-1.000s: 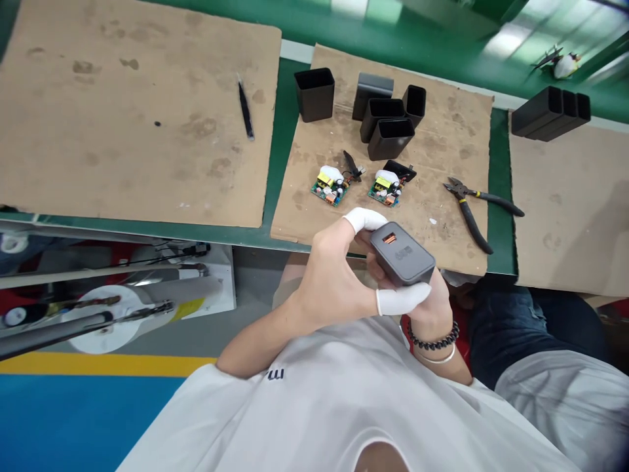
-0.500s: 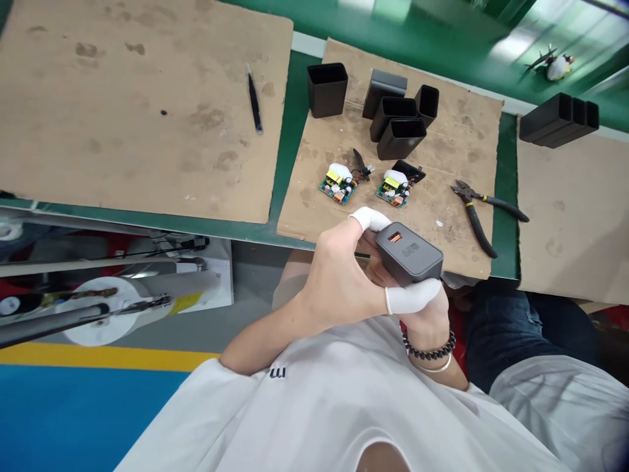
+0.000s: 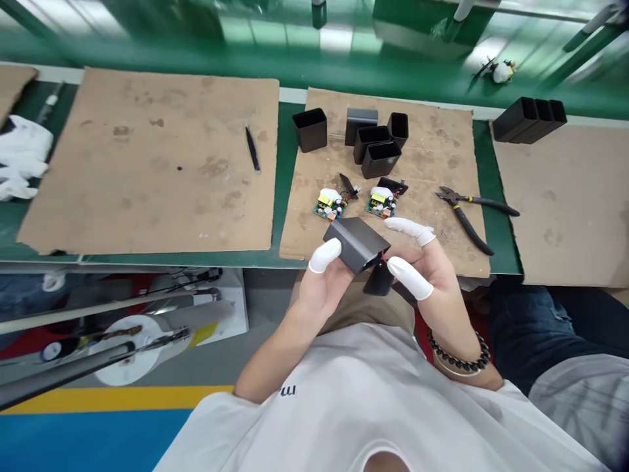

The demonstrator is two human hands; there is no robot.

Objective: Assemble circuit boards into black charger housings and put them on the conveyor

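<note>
Left hand: our left hand (image 3: pixel 322 288) grips the dark grey rectangular plastic charger casing (image 3: pixel 357 243) at its left end, white-cotted thumb on top.
Right hand: our right hand (image 3: pixel 432 278) holds a small black end piece (image 3: pixel 378 279) just under the casing's right end; whether it also touches the casing, we cannot tell.
Casing: held tilted over the near edge of the green tabletop (image 3: pixel 284 170).
Beyond it: two green circuit boards (image 3: pixel 330 203), open black plastic shells (image 3: pixel 380 159) and black-handled cutting pliers (image 3: pixel 466 211) lie on brown cardboard (image 3: pixel 442 164).
</note>
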